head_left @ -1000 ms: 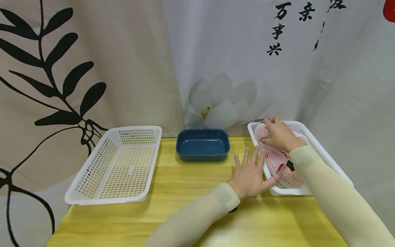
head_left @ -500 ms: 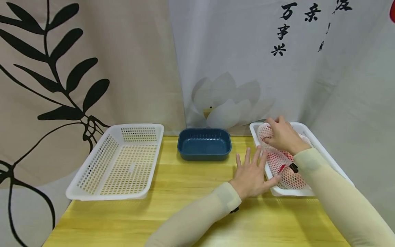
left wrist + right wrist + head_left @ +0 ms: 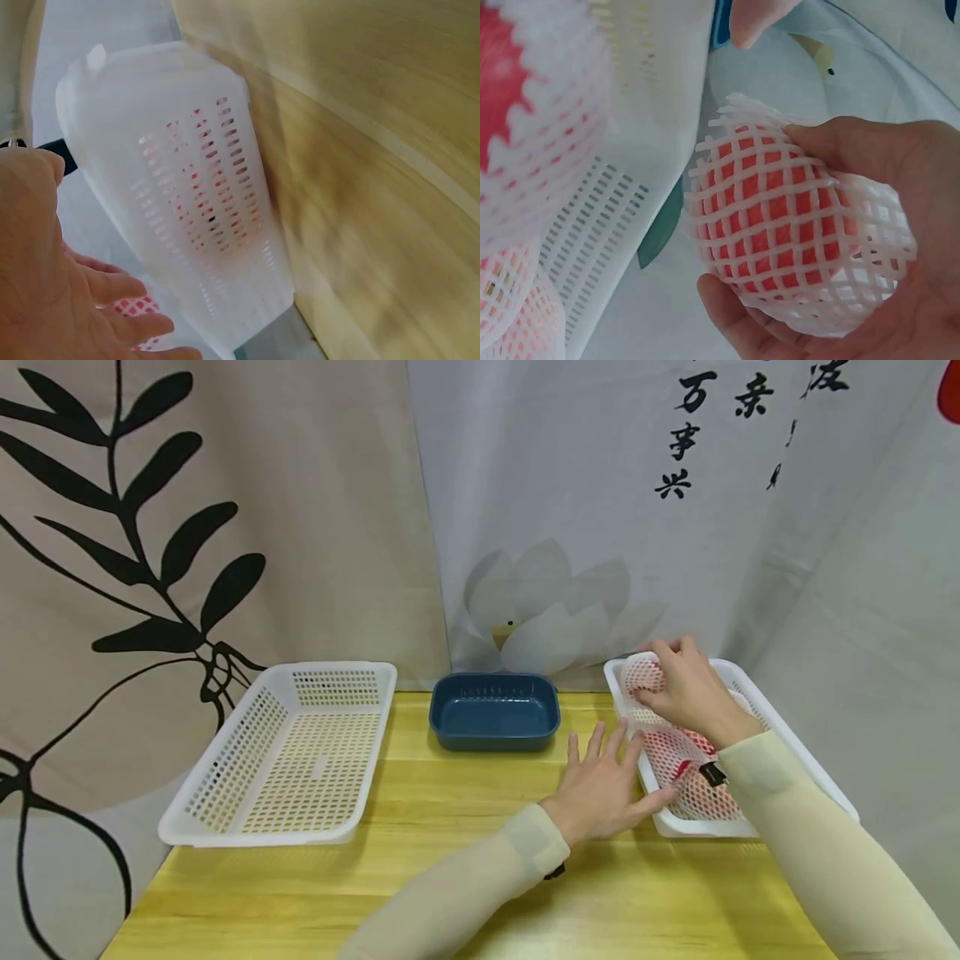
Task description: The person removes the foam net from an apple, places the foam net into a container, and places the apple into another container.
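In the right wrist view my right hand (image 3: 900,225) grips a round red fruit in a white foam net (image 3: 769,210), thumb on one side and fingers on the other. The head view has this right hand (image 3: 693,693) at the far left corner of the right white basket (image 3: 795,747). Several more net-wrapped fruits (image 3: 708,789) lie in that basket. My left hand (image 3: 600,789) is spread beside the basket's left wall, fingers straight and holding nothing; whether its fingertips touch the rim I cannot tell. In the left wrist view the basket's slotted side (image 3: 202,187) stands beside the left hand (image 3: 67,300).
A dark blue rectangular dish (image 3: 495,714) stands at the back middle of the wooden table (image 3: 457,827). At the left sits another white perforated basket (image 3: 300,777), with no fruit visible inside. A printed curtain (image 3: 337,510) hangs behind the table.
My right hand has lifted the net-wrapped fruit slightly, so it stands a little higher at the basket's back rim. The left hand has shifted slightly left. The baskets and dish keep their places.
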The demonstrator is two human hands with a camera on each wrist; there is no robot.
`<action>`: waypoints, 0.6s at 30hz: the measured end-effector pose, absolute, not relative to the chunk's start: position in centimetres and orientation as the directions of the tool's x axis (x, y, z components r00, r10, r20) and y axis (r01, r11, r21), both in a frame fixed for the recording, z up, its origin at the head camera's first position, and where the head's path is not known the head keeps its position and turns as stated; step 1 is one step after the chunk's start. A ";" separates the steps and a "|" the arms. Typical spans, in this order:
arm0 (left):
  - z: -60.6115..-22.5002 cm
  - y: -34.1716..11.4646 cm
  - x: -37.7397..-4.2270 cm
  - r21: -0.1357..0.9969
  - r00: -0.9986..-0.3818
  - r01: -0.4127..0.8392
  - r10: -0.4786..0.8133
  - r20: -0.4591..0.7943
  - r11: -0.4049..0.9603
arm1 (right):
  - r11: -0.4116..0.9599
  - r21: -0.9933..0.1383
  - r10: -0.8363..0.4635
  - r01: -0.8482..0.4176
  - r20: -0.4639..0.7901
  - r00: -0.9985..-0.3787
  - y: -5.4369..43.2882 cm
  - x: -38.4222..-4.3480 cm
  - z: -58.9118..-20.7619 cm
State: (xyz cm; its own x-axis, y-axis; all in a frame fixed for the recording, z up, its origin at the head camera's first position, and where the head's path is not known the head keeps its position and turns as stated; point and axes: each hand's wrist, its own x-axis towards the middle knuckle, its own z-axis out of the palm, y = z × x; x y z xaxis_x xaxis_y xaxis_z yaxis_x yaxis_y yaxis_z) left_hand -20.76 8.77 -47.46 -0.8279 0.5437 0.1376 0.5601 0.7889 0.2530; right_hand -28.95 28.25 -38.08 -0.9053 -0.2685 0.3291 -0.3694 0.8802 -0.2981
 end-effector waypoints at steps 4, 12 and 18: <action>-47.3 7.6 -20.5 0.219 -0.817 0.577 0.551 0.171 0.787 | 0.866 -0.316 -0.265 -0.388 0.368 -0.891 27.5 -28.2 -38.0; -46.3 4.0 -19.9 0.146 -0.813 0.579 0.553 0.184 0.802 | 0.836 -0.361 -0.264 -0.413 0.395 -0.880 25.3 -26.4 -37.5; -45.9 0.9 -19.4 0.149 -0.826 0.560 0.536 0.172 0.815 | 0.827 -0.356 -0.283 -0.434 0.402 -0.871 23.8 -24.9 -37.3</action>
State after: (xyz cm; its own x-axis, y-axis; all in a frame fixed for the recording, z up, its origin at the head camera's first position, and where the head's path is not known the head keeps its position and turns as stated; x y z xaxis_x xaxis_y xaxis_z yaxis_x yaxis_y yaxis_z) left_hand -19.40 0.86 -45.87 -0.8265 0.5361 0.1718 0.5597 0.8152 0.1486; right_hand -24.86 23.81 -37.26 -0.8707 -0.2835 0.4020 -0.4340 0.8275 -0.3564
